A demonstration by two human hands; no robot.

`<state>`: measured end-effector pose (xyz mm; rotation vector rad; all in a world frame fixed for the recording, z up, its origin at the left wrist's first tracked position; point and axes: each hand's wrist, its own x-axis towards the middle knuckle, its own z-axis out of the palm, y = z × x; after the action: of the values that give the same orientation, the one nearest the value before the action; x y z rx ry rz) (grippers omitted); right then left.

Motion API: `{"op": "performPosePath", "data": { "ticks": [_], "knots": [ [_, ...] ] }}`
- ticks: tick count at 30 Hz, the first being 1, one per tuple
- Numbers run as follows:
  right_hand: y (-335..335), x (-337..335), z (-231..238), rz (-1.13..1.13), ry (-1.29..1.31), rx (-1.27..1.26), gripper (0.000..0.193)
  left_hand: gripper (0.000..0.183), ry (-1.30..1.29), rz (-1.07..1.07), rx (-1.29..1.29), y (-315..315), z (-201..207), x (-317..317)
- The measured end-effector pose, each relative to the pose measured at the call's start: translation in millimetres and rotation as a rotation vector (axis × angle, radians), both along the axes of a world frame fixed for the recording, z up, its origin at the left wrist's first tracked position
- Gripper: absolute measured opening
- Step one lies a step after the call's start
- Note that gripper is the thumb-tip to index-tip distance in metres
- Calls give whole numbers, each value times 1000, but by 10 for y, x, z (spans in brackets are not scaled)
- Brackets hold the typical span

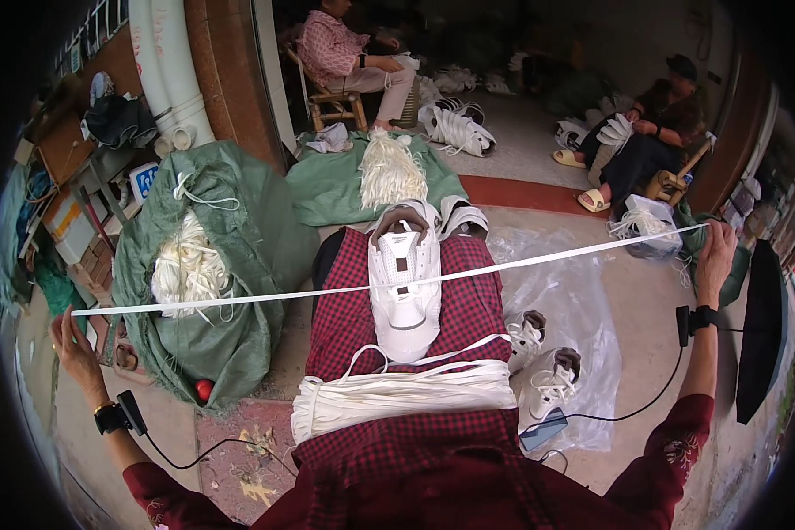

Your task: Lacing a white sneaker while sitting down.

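A flat white shoelace [539, 264] is pulled taut from side to side. Its left end is pinched in my left hand [75, 353], out at the far left. My right hand [715, 256], raised at the far right, grips the other end. Between them the lace crosses the front of a white sneaker [405, 322]; whether it runs through the eyelets I cannot tell. The sneaker rests on my lap over a red-and-black checked apron [340, 344], toe toward me. Closer to my body lies a thick bundle of white laces [406, 396].
At left a green sack [265, 221] holds white laces; more laces [393, 172] lie on green cloth ahead. White sneakers [549, 389] and a phone [543, 430] rest on clear plastic at right. Two people [340, 53] [667, 115] sit beyond the doorway among shoes.
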<state>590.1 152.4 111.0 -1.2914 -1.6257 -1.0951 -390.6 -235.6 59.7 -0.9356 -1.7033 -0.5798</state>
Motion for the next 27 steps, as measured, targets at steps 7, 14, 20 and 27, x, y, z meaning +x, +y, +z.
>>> {"op": "performPosePath", "data": {
  "ticks": [7,14,20,27],
  "knots": [
    [29,-1570,-849,866,944,-339,23,30,-594,-720,692,768,-27,1017],
    [-304,-3607,-1215,1391,947,-1087,7,20,-997,-1200,97,2253,-472,2834],
    [-247,-3767,-1293,1123,614,-1216,10,17,-1476,-1483,-126,2876,-957,3663],
    [-240,-3821,-1324,1208,699,-1223,10,11,-1544,-1424,-199,2749,-1132,3670]
  ]
}}
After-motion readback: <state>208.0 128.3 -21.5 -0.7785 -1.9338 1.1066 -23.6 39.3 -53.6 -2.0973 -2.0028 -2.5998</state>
